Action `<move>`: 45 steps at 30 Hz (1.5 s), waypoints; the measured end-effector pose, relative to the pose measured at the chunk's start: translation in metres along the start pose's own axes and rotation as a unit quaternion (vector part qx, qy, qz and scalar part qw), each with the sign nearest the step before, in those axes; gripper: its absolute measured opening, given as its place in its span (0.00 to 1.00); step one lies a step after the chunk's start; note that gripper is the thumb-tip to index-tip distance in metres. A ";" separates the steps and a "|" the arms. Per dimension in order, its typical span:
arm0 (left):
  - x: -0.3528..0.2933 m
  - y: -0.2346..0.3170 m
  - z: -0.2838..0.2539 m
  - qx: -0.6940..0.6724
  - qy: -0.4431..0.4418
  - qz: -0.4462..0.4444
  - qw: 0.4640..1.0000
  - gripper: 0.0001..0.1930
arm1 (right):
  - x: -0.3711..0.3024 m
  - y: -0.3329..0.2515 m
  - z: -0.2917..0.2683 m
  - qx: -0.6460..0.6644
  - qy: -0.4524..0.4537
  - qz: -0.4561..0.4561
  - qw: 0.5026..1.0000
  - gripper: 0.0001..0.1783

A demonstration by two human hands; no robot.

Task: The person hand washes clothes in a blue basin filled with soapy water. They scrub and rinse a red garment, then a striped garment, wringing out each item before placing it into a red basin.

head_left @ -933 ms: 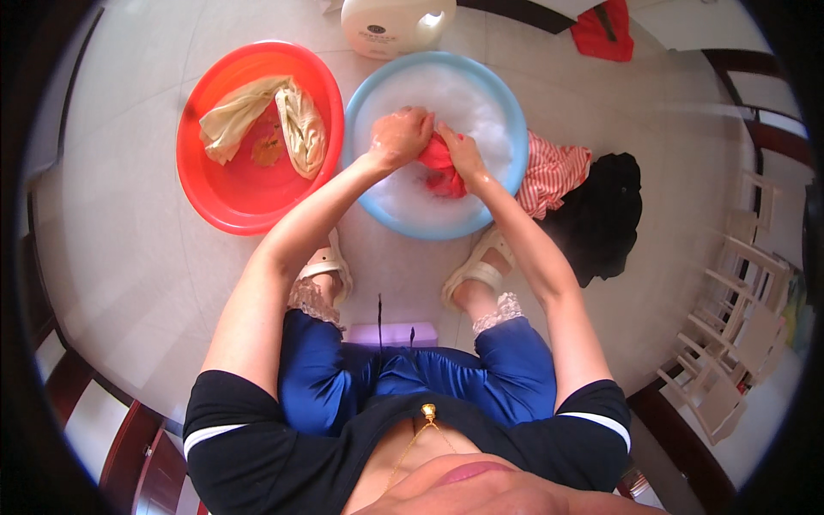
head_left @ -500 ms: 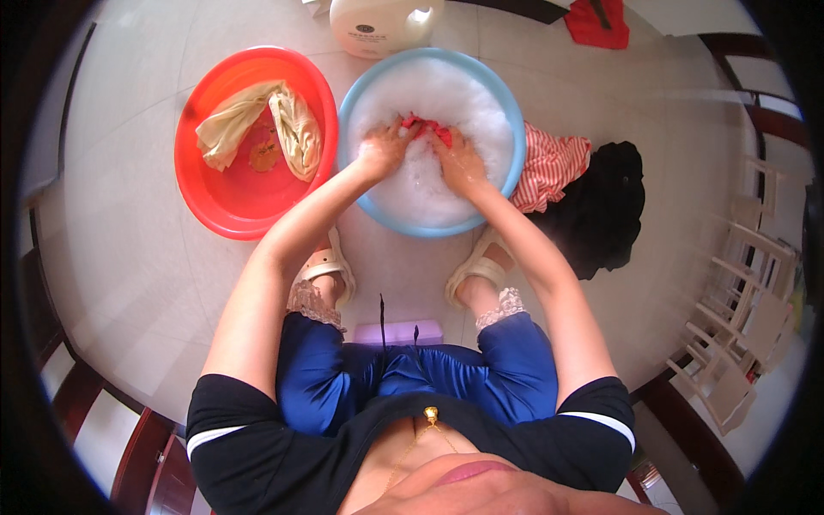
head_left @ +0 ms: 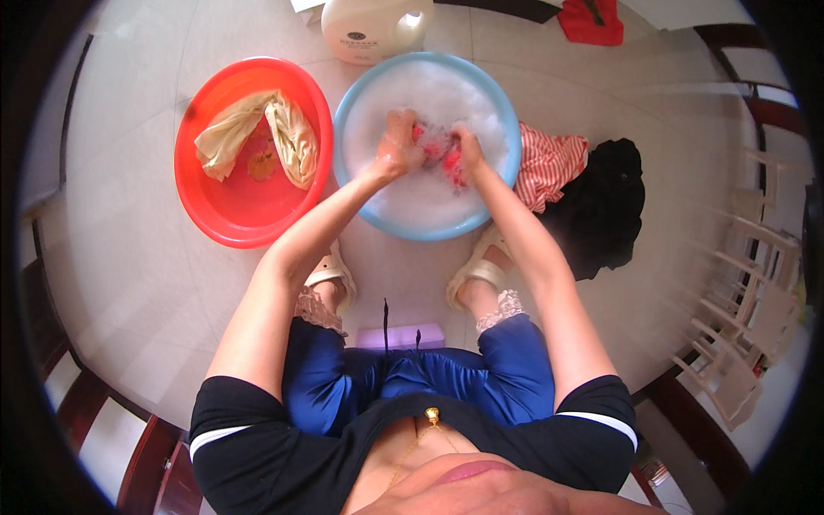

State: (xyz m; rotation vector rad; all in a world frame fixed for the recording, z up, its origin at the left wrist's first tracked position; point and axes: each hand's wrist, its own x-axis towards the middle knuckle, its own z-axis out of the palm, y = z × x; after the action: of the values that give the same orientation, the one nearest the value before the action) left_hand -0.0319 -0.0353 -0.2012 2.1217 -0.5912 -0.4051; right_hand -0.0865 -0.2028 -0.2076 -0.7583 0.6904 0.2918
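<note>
A light blue basin (head_left: 513,146) full of white suds stands on the floor in front of me. Both hands are in it, gripping a wet red cloth (head_left: 453,163) that is partly covered by foam. My left hand (head_left: 397,142) is curled round the cloth's left end, knuckles up. On the other end my right hand (head_left: 468,150) is closed, its thumb side towards the left. Between the hands the cloth lies bunched in the foam; its full shape is hidden.
Left of the basin is a red basin (head_left: 249,232) holding a cream cloth (head_left: 294,142). A white detergent jug (head_left: 369,34) stands behind. Right of the basin lie a red-and-white striped garment (head_left: 549,163) and a black garment (head_left: 608,206). A purple stool (head_left: 402,336) is below me.
Both hands have closed round the red cloth, and more of it shows above the foam. The left hand has turned knuckles up; the right has moved slightly right.
</note>
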 end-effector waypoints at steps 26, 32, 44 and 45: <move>-0.012 0.115 -0.049 0.127 0.201 0.494 0.836 0.14 | -0.075 -0.051 0.095 0.058 -0.132 0.003 0.990 0.22; -0.014 0.117 -0.047 0.134 0.187 0.483 0.845 0.10 | -0.076 -0.049 0.092 0.061 -0.108 0.056 0.991 0.17; 0.007 0.105 -0.056 -0.055 0.052 0.361 0.930 0.10 | -0.075 -0.037 0.096 0.047 0.000 0.042 0.998 0.15; 0.008 0.098 -0.060 -0.105 0.001 0.323 0.940 0.10 | -0.086 -0.041 0.104 0.023 0.023 0.049 0.998 0.17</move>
State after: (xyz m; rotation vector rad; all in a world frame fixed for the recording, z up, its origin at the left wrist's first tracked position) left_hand -0.0215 -0.0491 -0.0876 1.6065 -1.1391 -0.0865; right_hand -0.0823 -0.1571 -0.0744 -0.6900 0.7761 0.3469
